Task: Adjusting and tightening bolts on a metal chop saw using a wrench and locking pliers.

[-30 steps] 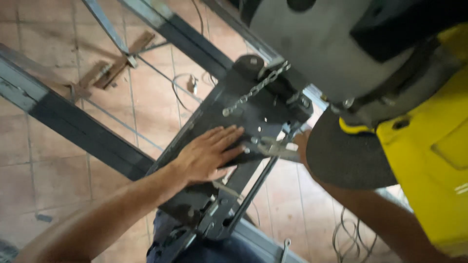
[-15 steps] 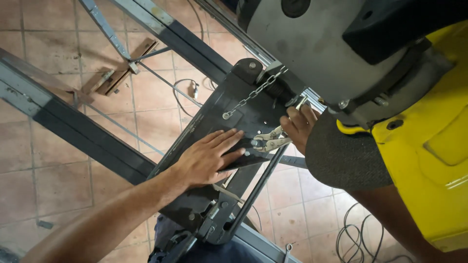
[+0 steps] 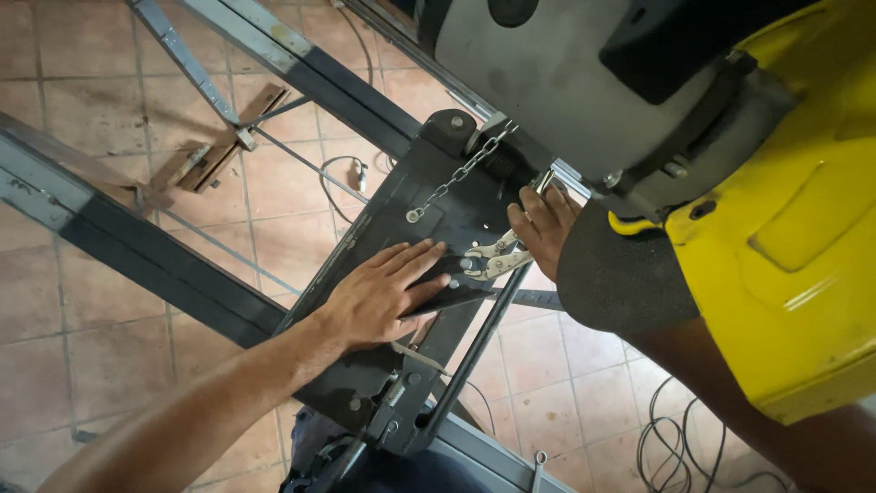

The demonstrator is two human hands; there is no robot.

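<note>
The right hand point(image 3: 545, 228) is closed round the handles of a pair of silver locking pliers point(image 3: 495, 257), whose jaws bite on the right edge of a dark, flat steel plate point(image 3: 438, 215). The left hand point(image 3: 381, 294) lies open and flat on a thin dark steel strip point(image 3: 453, 289) that crosses the lower part of that plate, fingers spread, gripping nothing, only pressing down. The strip runs from under the palm to the pliers at the plate's right edge, so the two hands meet over the same piece.

I judge the step in hand to be clamping: the strip is being held in place against the plate while the pliers are set. The next move calls for steady pressure from the flat hand while the pliers are squeezed, so the strip does not slip.

One small steel chain point(image 3: 461, 173) hangs from the plate's upper corner down to an eyelet on its face. One round dark rod point(image 3: 474, 347) runs along the plate's right edge toward its lower corner. Two long grey steel beams point(image 3: 137, 251) cross beneath, over a terracotta tiled floor point(image 3: 100, 351). One yellow machine housing point(image 3: 776, 228) with a grey drum fills the upper right corner of the view, and black cables point(image 3: 675, 452) coil on the floor below it.
</note>
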